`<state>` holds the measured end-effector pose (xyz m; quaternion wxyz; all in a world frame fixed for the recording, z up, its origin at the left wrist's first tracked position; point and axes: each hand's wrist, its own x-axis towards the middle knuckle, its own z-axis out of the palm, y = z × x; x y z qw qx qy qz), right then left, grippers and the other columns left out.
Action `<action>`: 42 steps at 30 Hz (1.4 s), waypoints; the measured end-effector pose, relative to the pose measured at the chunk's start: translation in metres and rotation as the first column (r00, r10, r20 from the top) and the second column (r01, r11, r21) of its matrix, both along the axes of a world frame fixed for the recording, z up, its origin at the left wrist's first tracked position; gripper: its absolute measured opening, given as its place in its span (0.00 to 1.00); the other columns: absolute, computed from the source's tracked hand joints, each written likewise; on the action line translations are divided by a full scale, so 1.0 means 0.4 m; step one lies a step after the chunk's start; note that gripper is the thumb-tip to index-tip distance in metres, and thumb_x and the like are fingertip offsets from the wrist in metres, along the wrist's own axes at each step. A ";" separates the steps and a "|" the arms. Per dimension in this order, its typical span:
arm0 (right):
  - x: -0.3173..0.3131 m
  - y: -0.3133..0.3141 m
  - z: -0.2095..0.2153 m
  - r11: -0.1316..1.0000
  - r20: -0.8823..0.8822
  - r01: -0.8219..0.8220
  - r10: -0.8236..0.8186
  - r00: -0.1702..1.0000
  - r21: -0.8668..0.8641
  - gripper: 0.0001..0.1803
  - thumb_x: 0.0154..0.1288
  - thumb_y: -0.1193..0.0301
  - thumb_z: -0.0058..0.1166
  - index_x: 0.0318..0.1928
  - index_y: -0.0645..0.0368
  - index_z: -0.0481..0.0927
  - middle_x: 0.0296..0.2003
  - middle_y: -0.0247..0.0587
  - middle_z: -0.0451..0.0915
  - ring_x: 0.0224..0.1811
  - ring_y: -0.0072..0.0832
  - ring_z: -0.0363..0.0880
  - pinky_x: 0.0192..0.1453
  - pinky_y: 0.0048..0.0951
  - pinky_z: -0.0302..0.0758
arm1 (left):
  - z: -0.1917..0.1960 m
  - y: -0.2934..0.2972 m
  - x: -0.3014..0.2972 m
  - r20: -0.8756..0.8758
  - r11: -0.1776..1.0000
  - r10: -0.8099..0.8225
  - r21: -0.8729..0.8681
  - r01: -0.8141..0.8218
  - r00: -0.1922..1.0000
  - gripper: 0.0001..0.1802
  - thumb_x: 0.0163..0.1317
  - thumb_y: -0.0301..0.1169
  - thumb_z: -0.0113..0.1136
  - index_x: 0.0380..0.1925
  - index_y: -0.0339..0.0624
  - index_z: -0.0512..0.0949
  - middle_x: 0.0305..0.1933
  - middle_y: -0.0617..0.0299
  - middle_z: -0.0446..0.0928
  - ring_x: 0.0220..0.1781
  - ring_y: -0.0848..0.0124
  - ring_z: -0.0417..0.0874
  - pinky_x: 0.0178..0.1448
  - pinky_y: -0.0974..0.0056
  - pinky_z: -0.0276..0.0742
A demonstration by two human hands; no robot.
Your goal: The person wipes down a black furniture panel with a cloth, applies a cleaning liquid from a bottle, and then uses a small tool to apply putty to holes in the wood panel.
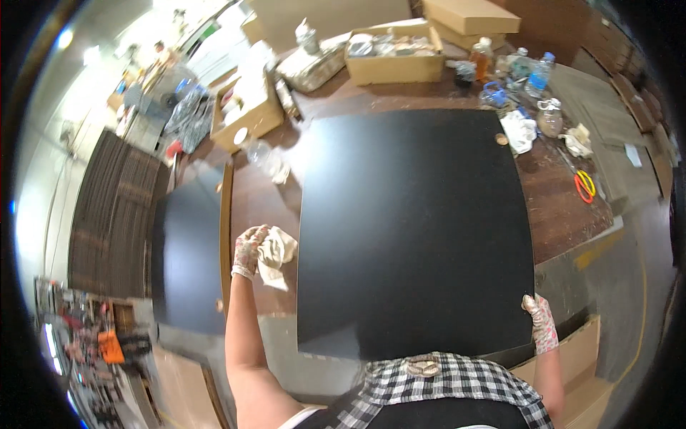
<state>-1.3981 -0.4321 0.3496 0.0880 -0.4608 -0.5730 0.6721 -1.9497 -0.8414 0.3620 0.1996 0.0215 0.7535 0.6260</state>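
A large black panel (414, 229) lies flat on the brown table in front of me. Off its left side, my left hand (249, 250), in a flower-patterned glove, is closed on a crumpled off-white cloth (277, 250) that hangs beside the panel. My right hand (542, 325), gloved alike, grips the panel's right edge near its front corner, thumb on top; the fingers beneath are hidden. A small round tan fitting (501, 139) shows near the panel's far right corner.
Another dark panel (189, 250) stands at left beside stacked brown boards (111, 214). Behind lie a clear bottle (263, 156), open cardboard boxes (395, 69) and a wrapped bundle (311, 68). At right are bottles (539, 75), a white rag (519, 131) and red-and-yellow-handled scissors (585, 186).
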 end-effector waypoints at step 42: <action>0.013 0.097 0.002 0.980 0.063 -0.160 0.168 0.984 -0.115 0.40 0.56 0.43 0.57 0.55 0.67 0.74 0.54 0.45 0.75 0.62 0.31 0.66 0.67 0.32 0.58 | -0.075 -0.119 0.697 0.175 0.999 -0.021 -0.025 0.026 0.984 0.24 0.65 0.42 0.54 0.56 0.38 0.72 0.53 0.63 0.74 0.55 0.71 0.72 0.61 0.67 0.65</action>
